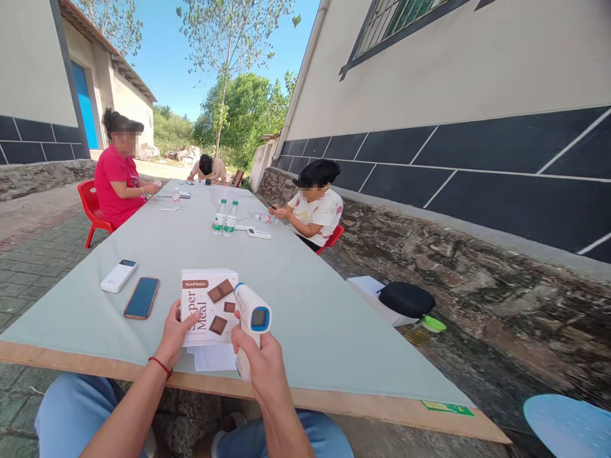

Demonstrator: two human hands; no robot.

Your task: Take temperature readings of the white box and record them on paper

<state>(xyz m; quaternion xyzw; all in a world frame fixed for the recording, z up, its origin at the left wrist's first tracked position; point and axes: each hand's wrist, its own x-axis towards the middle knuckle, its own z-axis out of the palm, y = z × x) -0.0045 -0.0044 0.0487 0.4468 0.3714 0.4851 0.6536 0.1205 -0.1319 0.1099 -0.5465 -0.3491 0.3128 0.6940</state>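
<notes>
Head view: right hand [264,356] comes up from bottom centre, forearm angled in, fingers wrapped tight round the grip of a white handheld infrared thermometer with blue trim [251,321]; its small screen faces the camera, nose points up-left toward the box. Left hand [175,331], red string on the wrist, reaches in from lower left, thumb and fingers clamped on the left edge of a white cardboard box printed with brown chocolate squares [209,306], held upright at the near edge of the long pale green table [310,305]. Thermometer tip is just beside the box's right edge; can't tell if touching. A sheet of white paper [214,357] lies under the box. Left of it: a dark smartphone w/ orange case [142,297] and a white power bank [118,275]. Mid-table stand 2 clear plastic bottles w/ green labels [224,217]. 3 other people sit farther along.
</notes>
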